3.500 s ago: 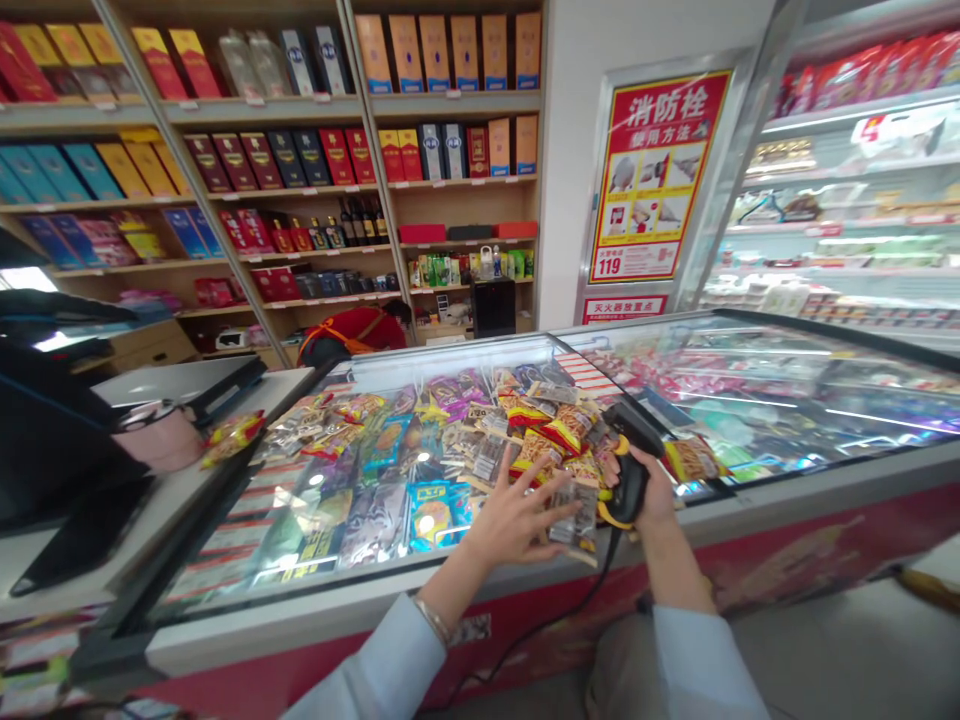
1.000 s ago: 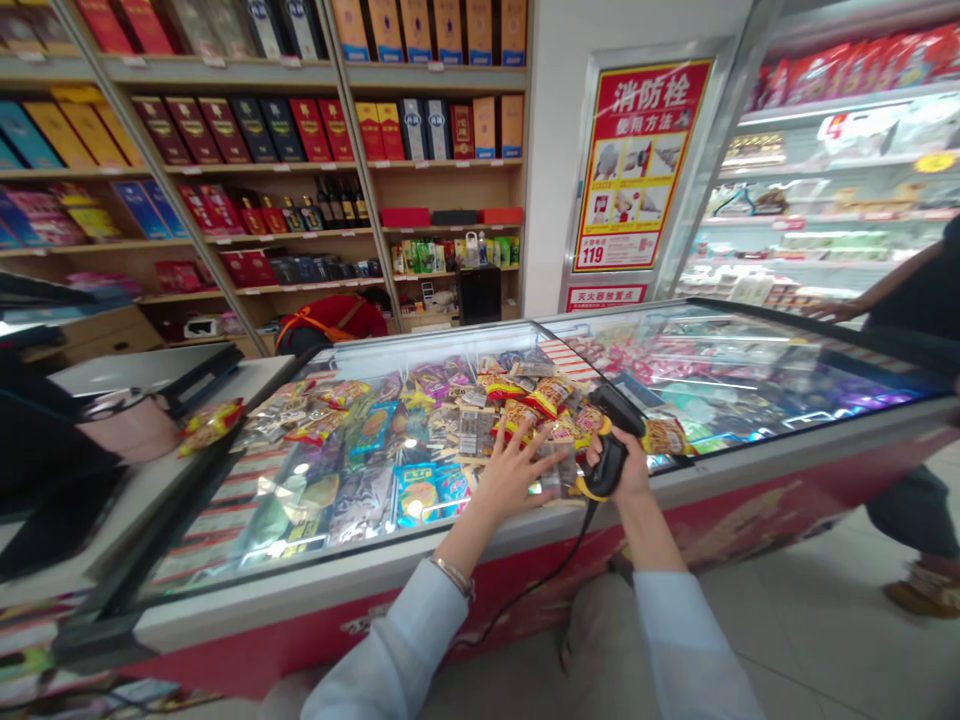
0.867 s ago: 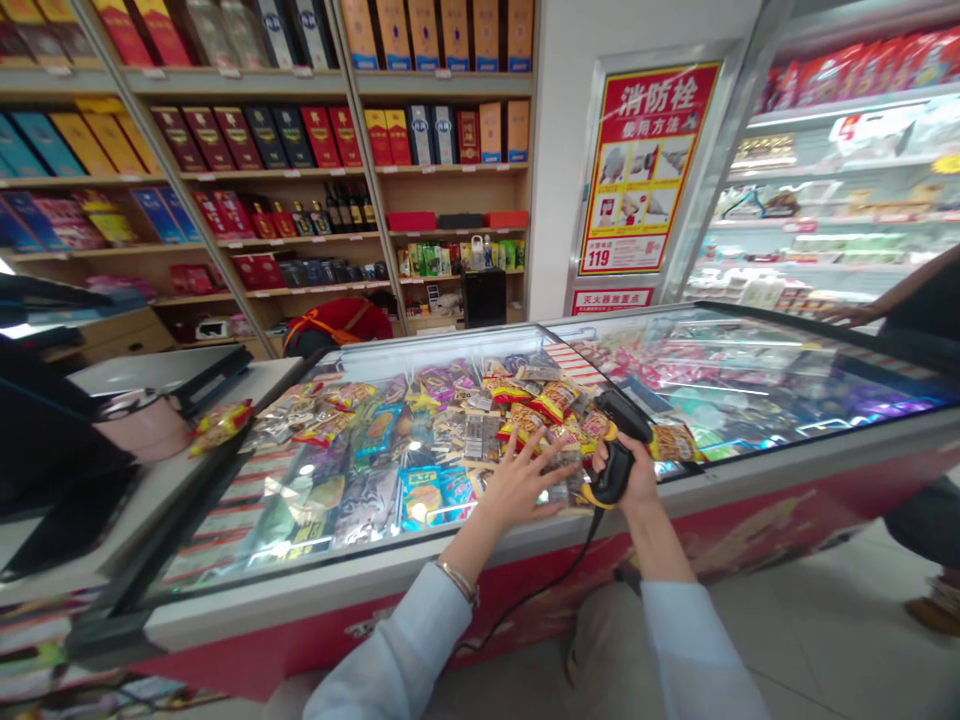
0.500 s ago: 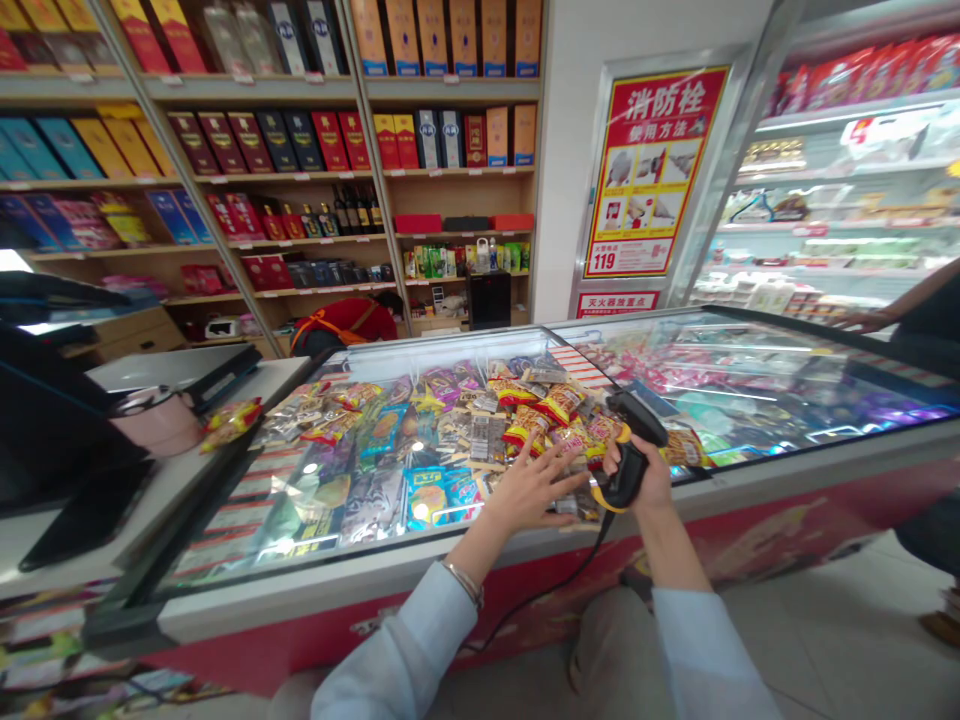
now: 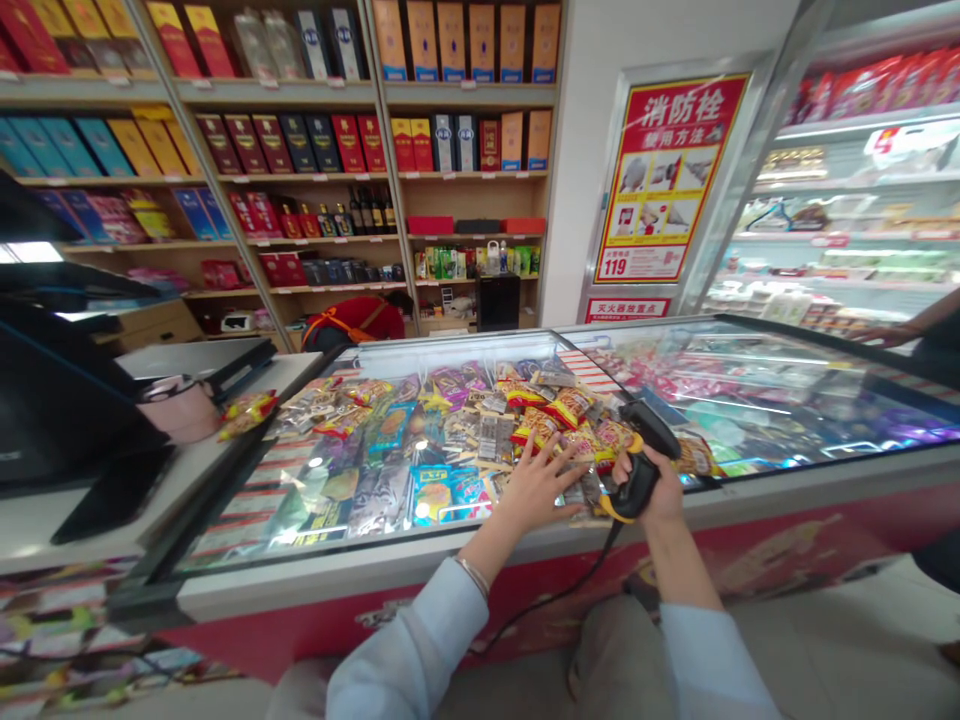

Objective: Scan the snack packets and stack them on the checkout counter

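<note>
My right hand (image 5: 663,489) is wrapped round the grip of a black and yellow handheld barcode scanner (image 5: 646,432), its head tilted up to the left and its cord hanging down over the freezer's front. Fingers spread, my left hand (image 5: 534,490) rests palm down at the near edge of a pile of snack packets, touching some of them. Red and yellow snack bags (image 5: 568,406) lie just beyond its fingertips, among small grey and brown packets (image 5: 491,437). The packets lie on the glass lid of a chest freezer (image 5: 300,570); blue packs (image 5: 442,492) show beside my left wrist.
A pink cup (image 5: 180,408) and another snack bag (image 5: 247,412) stand on the counter at left. Behind the freezer, a person in red (image 5: 356,322) bends down before shelves of boxes (image 5: 300,145). At far right, another person's hand (image 5: 885,335) rests on the freezer edge.
The view has shifted slightly, so the scene sits a little further right. Both hands keep nearly the same pose, the right still holding the scanner and the left still spread by the packets.
</note>
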`<state>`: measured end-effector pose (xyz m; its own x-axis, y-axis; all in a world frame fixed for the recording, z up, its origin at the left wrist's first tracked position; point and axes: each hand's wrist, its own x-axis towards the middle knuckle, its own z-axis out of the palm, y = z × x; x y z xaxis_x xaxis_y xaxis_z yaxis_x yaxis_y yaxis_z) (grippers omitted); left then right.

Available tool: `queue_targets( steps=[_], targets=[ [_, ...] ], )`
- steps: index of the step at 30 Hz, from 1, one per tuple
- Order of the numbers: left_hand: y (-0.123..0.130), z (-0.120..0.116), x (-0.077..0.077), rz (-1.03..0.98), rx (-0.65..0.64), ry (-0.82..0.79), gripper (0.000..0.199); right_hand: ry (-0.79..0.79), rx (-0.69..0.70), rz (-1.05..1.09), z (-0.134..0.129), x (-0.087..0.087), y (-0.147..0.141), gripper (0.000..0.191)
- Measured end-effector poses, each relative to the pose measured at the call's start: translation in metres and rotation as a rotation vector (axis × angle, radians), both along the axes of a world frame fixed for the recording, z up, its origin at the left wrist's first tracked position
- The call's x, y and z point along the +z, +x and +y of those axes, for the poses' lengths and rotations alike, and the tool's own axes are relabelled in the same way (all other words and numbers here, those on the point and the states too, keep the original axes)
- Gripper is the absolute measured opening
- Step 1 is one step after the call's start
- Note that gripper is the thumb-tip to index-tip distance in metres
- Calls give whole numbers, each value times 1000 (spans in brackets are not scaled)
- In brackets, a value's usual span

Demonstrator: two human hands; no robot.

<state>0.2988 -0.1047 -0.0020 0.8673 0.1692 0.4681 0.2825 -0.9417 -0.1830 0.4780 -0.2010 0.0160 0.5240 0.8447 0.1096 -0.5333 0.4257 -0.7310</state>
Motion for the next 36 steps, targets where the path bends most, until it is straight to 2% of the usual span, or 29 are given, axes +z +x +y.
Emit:
queue_targets(
  steps=[8, 17, 25, 30, 36],
  targets=[
    [4, 0, 4, -23, 91, 39, 64, 15, -3, -23, 1, 1, 1, 25],
    [1, -15, 2, 1, 52, 25, 70, 22, 5, -42, -6, -1, 0, 22],
    [3, -14, 2, -19, 8, -7, 72, 15, -5, -19, -8, -4, -4, 22],
    [9, -9, -1, -23, 41, -5, 63, -1, -21, -27, -12, -7, -6, 23],
    [8, -9, -3, -20, 34, -3, 64, 4, -10, -37, -13, -3, -6, 23]
  ],
)
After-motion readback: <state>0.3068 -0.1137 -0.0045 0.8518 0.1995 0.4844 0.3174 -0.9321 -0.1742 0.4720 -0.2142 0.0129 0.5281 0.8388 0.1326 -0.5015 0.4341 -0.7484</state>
